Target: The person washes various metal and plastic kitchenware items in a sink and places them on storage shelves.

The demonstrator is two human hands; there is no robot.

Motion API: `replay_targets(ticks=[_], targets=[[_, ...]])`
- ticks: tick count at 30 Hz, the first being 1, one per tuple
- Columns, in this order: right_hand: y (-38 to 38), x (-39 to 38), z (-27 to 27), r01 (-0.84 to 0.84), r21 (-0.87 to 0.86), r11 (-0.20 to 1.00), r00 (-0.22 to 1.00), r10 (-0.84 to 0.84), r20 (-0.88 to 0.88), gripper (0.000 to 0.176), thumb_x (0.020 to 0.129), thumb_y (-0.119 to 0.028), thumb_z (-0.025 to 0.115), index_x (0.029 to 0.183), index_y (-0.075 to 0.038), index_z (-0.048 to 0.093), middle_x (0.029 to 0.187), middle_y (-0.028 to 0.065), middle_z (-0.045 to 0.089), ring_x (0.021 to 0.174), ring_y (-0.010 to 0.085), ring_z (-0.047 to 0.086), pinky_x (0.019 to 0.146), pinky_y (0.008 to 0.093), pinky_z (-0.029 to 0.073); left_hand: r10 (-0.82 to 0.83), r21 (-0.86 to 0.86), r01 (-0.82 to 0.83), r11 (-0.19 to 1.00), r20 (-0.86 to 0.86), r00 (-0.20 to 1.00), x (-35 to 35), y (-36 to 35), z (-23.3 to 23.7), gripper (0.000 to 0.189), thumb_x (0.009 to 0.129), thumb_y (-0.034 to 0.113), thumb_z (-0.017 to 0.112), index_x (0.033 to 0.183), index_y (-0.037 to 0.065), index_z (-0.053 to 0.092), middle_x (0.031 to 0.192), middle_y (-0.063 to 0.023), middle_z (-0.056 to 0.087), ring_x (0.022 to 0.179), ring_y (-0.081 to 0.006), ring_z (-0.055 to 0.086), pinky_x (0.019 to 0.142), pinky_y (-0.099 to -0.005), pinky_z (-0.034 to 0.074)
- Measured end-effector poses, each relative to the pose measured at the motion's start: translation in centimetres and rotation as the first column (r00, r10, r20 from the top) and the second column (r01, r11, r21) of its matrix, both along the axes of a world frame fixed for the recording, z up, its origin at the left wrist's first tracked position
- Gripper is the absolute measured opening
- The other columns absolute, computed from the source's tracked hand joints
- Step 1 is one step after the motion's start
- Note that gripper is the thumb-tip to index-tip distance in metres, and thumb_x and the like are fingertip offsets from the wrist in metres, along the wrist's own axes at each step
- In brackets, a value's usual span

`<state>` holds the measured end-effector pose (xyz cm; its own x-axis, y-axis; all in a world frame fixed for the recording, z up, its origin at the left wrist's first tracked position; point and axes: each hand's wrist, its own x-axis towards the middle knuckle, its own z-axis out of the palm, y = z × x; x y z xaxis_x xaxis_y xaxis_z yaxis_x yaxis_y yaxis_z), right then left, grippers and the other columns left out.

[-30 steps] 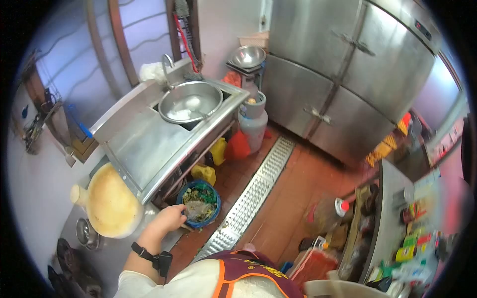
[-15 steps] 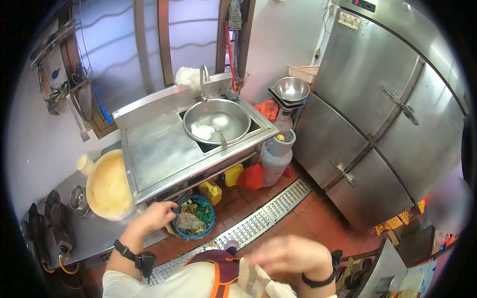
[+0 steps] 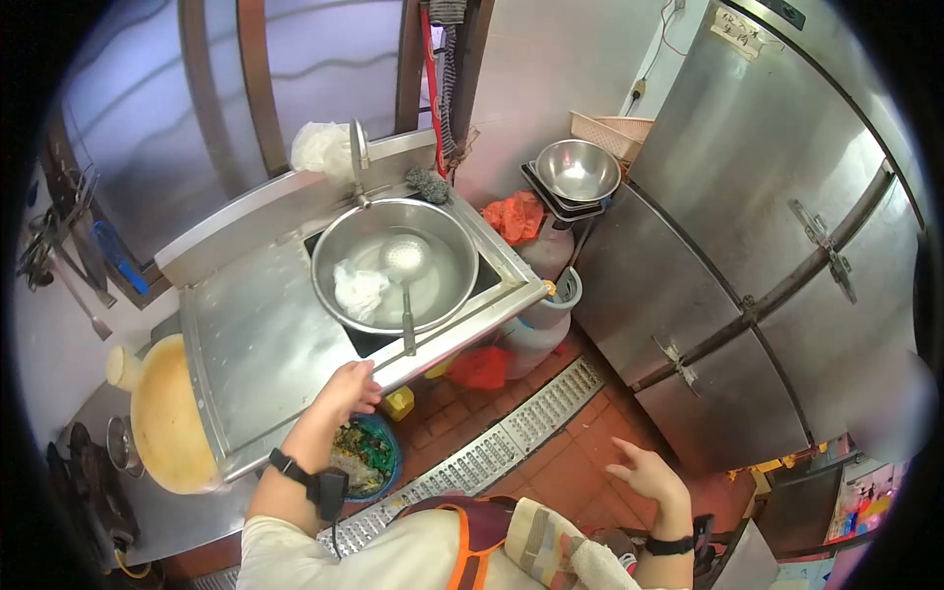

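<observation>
My left hand is held out at the front edge of the steel sink counter, its fingers loosely bent with nothing seen in them. Beyond it a large steel basin of cloudy water sits in the sink. A skimmer with small holes rests in the basin, its handle over the near rim. Beside the skimmer lies a crumpled white bag or cloth. My right hand hovers above the tiled floor, fingers apart and holding nothing. A checked towel hangs at my apron.
Below my left arm stands a blue waste bin with scraps. A large pot with a yellowish top is at left. A floor drain grate runs ahead. Right of the sink are a gas cylinder, a steel bowl and a refrigerator.
My view has come closer to the sink. The left hand has moved from above the bin to the counter edge. My right hand has swung right, away from the towel, and its fingers have spread.
</observation>
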<state>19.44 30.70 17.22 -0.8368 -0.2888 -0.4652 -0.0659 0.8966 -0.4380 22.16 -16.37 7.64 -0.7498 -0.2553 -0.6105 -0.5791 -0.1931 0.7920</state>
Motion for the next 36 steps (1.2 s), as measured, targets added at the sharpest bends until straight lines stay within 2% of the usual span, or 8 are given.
replay_targets(ticks=[7,13,15,17,20,21,23,36], targets=[[7.2,-2.2,-2.7,0.294,0.042,0.955,0.952,-0.296,0.071,0.058,0.078,-0.025,0.064,0.128,-0.004,0.042,0.111,0.0221,0.055,0.104,0.0294,0.054,0.086,0.0348,0.043,0.215,0.559,-0.171,0.811,-0.013,0.977,-8.1,0.8,-2.9,0.038,0.089,0.030,0.039,0.108,-0.003,0.042,0.097,-0.0198,0.055,0.089,-0.0299,0.056,0.074,-0.0410,0.047],[5.4,-14.7,-3.2,0.211,0.055,0.976,0.972,-0.215,0.096,0.057,0.078,-0.022,0.064,0.127,-0.003,0.042,0.118,0.0190,0.053,0.102,0.0279,0.055,0.085,0.0340,0.043,0.391,0.849,-0.356,0.390,0.197,0.899,-11.9,1.4,-2.3,0.015,0.086,0.015,0.045,0.095,0.004,0.049,0.056,0.0035,0.038,0.047,-0.0078,0.035,0.045,-0.0214,0.034],[3.9,-21.4,-5.4,0.075,-0.020,0.997,0.997,-0.075,0.013,0.056,0.078,-0.021,0.063,0.126,-0.002,0.042,0.118,0.0188,0.053,0.104,0.0285,0.054,0.086,0.0344,0.043,0.364,0.856,-0.264,0.445,0.097,0.926,-12.8,1.2,-1.5,0.010,0.086,0.009,0.045,0.094,0.005,0.048,0.052,0.0062,0.032,0.042,-0.0054,0.030,0.037,-0.0193,0.025],[0.0,-28.0,-6.9,-0.023,-0.034,0.999,1.000,0.023,-0.005,0.052,0.079,-0.016,0.061,0.124,0.002,0.043,0.115,0.0229,0.053,0.107,0.0305,0.053,0.087,0.0351,0.042,0.275,0.757,-0.231,0.611,0.070,0.959,-12.7,0.8,-0.5,0.009,0.087,0.011,0.045,0.092,0.005,0.049,0.053,0.0060,0.032,0.043,-0.0043,0.031,0.037,-0.0189,0.026],[-11.0,-33.8,-2.9,-0.280,-0.073,0.957,0.958,0.275,-0.082,0.051,0.078,-0.017,0.061,0.123,0.002,0.043,0.109,0.0246,0.055,0.103,0.0315,0.055,0.085,0.0361,0.043,0.070,0.136,-0.088,0.987,0.132,0.989,-11.6,0.4,-0.1,0.011,0.085,0.010,0.045,0.093,0.004,0.049,0.056,-0.0018,0.047,0.045,-0.0138,0.046,0.041,-0.0276,0.038],[-13.8,-35.5,-2.6,-0.353,-0.130,0.926,0.934,0.342,-0.099,0.052,0.078,-0.018,0.061,0.123,0.002,0.043,0.108,0.0252,0.056,0.100,0.0331,0.056,0.084,0.0362,0.043,0.042,-0.243,-0.020,0.970,0.085,0.995,-10.5,0.1,-0.4,0.012,0.083,0.009,0.045,0.093,0.004,0.050,0.061,-0.0068,0.051,0.048,-0.0189,0.049,0.044,-0.0316,0.040],[-19.0,-37.6,-2.4,-0.494,-0.116,0.862,0.861,0.468,-0.198,0.052,0.078,-0.018,0.061,0.123,0.000,0.044,0.107,0.0246,0.056,0.100,0.0342,0.055,0.084,0.0359,0.043,-0.066,-0.844,0.102,0.527,0.079,0.995,-7.5,0.1,-1.3,0.013,0.080,0.006,0.044,0.092,0.003,0.050,0.069,-0.0169,0.059,0.054,-0.0292,0.057,0.049,-0.0395,0.044],[-36.5,-34.1,-5.2,-0.926,-0.050,0.374,0.377,0.923,-0.084,0.054,0.080,-0.021,0.059,0.126,0.001,0.040,0.117,0.0239,0.051,0.108,0.0348,0.049,0.090,0.0371,0.040,0.460,-0.805,-0.078,0.588,0.254,0.851,3.9,5.3,6.0,0.014,0.083,0.016,0.050,0.095,0.009,0.053,0.075,-0.0187,0.060,0.072,-0.0371,0.058,0.064,-0.0447,0.046]])
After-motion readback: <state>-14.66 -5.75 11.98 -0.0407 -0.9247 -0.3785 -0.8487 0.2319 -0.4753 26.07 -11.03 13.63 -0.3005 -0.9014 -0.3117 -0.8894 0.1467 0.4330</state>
